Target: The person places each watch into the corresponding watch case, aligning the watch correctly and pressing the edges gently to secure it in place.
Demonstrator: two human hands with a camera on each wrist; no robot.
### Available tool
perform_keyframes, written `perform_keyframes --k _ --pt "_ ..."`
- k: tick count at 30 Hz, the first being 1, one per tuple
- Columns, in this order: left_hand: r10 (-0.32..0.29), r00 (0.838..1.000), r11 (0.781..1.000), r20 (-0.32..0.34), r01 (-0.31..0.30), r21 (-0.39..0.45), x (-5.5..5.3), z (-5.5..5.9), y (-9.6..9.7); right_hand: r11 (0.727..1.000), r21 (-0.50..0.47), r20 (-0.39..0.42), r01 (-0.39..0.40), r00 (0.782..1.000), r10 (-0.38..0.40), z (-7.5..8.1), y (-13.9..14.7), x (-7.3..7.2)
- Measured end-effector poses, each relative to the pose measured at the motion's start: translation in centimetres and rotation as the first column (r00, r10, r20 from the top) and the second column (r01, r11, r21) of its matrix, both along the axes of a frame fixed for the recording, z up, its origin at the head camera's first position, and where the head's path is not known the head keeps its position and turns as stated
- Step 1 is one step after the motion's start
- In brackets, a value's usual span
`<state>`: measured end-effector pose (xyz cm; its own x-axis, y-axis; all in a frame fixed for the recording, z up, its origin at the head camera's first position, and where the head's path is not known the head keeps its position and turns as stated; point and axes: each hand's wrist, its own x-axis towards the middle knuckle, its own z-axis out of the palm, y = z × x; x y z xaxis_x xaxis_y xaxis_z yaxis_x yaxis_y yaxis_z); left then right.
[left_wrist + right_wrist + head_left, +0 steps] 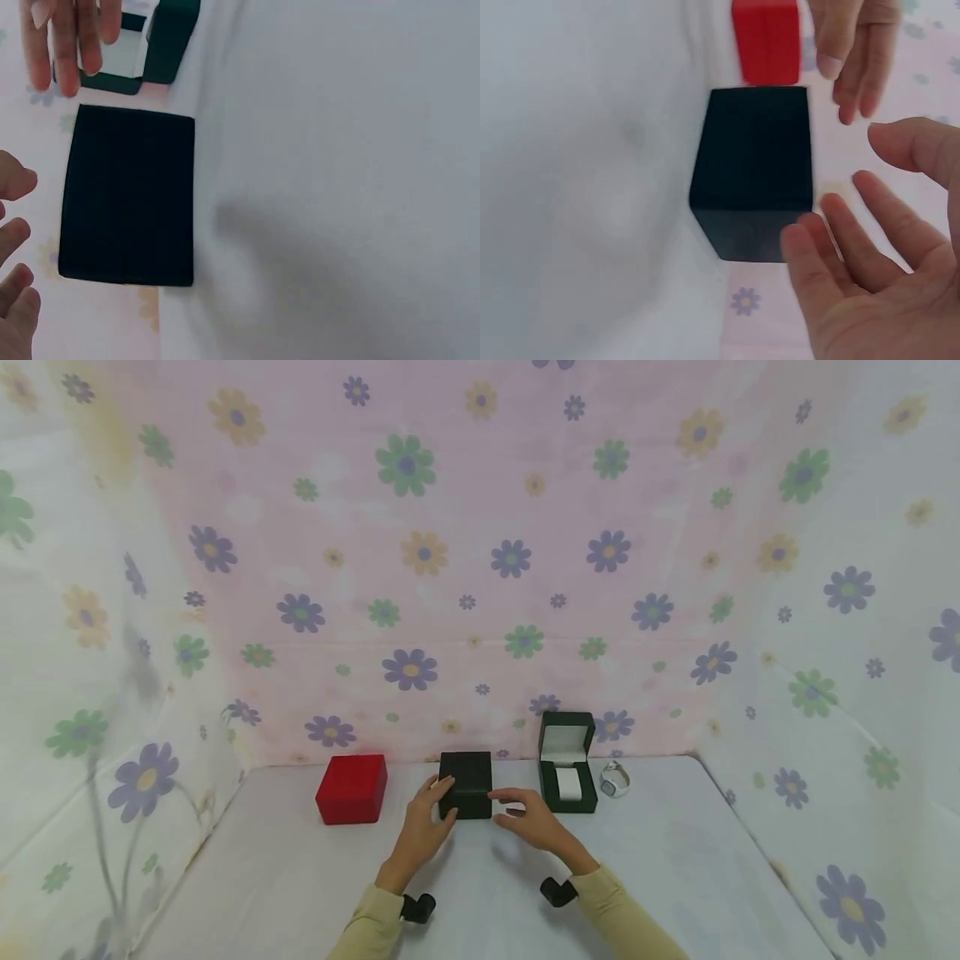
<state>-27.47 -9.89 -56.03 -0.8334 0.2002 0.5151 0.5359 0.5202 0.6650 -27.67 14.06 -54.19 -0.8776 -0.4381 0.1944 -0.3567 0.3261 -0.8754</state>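
Note:
A closed black box (pixel 471 770) sits near the back edge of the white table, between my two hands. My left hand (pixel 424 828) is at its left side, fingers relaxed and spread; the left wrist view has these fingers (pixel 16 238) a little apart from the box (pixel 129 195). From the other side, my right hand (pixel 538 823) reaches to the box's right side with loosely bent fingers. In the right wrist view its fingertips (pixel 799 234) overlap the lower corner of the box (pixel 756 150), and the thumb stands away from it. Neither hand grips anything.
Left of the black box stands a closed red box (pixel 351 790). To the right is a green watch box (pixel 567 727) with its lid up and a white cushion (pixel 568 783) inside. A silver wristwatch (pixel 614 780) lies beside it. Flowered cloth walls (pixel 480 527) enclose the table.

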Motion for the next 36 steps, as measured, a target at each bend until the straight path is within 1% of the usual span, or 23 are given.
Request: perform_keyframes --k 3,6,9,11,14,16,20,21,23,25,28,32,34,36 --pt "-0.005 1.000 0.999 -0.026 0.006 0.035 0.9 0.3 -0.1 1.000 0.009 0.040 -0.012 0.999 0.011 0.8 1.2 1.6" --pt "-0.028 0.999 0.997 -0.019 0.029 0.072 1.9 0.5 -0.3 0.999 -0.002 0.061 -0.035 0.998 0.035 1.5 2.5 3.0" --pt "-0.064 0.997 0.992 0.032 0.059 0.115 3.2 0.8 -0.5 0.998 -0.004 0.075 -0.055 0.996 0.055 1.9 3.8 4.1" --pt "-0.097 0.992 0.986 0.079 0.085 0.141 3.9 0.9 -0.5 0.998 0.002 0.078 -0.056 0.995 0.056 2.0 4.7 4.6" --pt "-0.154 0.979 0.976 0.136 0.130 0.172 4.6 1.1 0.0 0.999 0.037 0.051 -0.022 0.999 0.020 1.8 6.3 5.3" --pt "-0.203 0.964 0.967 0.172 0.170 0.188 4.9 1.2 0.5 0.997 0.079 0.012 0.017 1.000 -0.018 1.6 7.6 5.5" --pt "-0.285 0.932 0.948 0.224 0.241 0.206 4.8 1.2 1.8 0.984 0.145 -0.063 0.106 0.993 -0.098 1.2 10.1 5.7" --pt "-0.298 0.926 0.945 0.230 0.253 0.207 4.8 1.2 2.1 0.980 0.152 -0.075 0.129 0.990 -0.119 1.2 10.7 5.6" --pt "-0.314 0.922 0.940 0.228 0.267 0.213 4.6 1.1 2.9 0.972 0.154 -0.090 0.179 0.982 -0.166 1.0 11.9 5.3" --pt "-0.319 0.922 0.938 0.221 0.273 0.216 4.3 0.9 3.7 0.960 0.152 -0.105 0.234 0.970 -0.220 0.9 13.0 4.9" --pt "-0.314 0.929 0.941 0.197 0.277 0.194 3.9 0.6 5.2 0.939 0.149 -0.145 0.309 0.946 -0.289 0.6 14.7 4.1" --pt "-0.301 0.939 0.950 0.164 0.280 0.138 3.1 0.0 7.0 0.928 0.142 -0.207 0.344 0.927 -0.313 0.3 16.5 2.8" --pt "-0.303 0.940 0.951 0.155 0.287 0.114 2.5 -0.2 7.9 0.922 0.138 -0.230 0.361 0.917 -0.325 0.2 17.2 1.9" --pt "-0.310 0.938 0.950 0.152 0.299 0.093 1.7 -0.3 8.7 0.910 0.137 -0.252 0.391 0.902 -0.350 0.1 17.6 0.8"
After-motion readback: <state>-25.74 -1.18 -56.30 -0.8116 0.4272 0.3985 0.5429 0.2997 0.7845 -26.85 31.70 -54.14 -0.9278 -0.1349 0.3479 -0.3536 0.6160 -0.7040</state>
